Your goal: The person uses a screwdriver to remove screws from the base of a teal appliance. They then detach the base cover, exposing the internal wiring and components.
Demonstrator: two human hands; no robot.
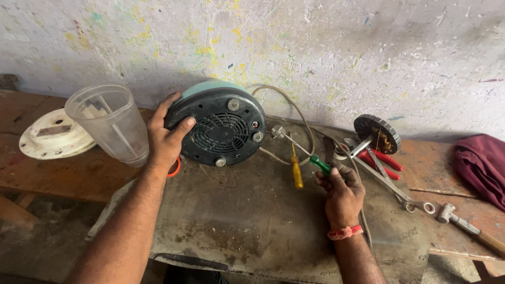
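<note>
Centrally, left hand [165, 138] on mixer base [218, 126], right hand [342, 192] gripping screwdriver [302, 152]

A clear plastic jar [110, 123] lies tilted at the left of the wooden surface [68, 176], just beside a round white plate-like part [50, 138] nearer the speckled wall [315, 47]. A yellow-handled screwdriver [296, 171] rests on the grey metal sheet [252, 215], with a beige cord [294, 113] looping behind it. Farther right sit a black ribbed disc on a metal shaft [377, 133], red-handled pliers [386, 160], a long spanner [392, 186], a small hammer [468, 227], and a maroon cloth [483, 165] bunched at the edge.
</note>
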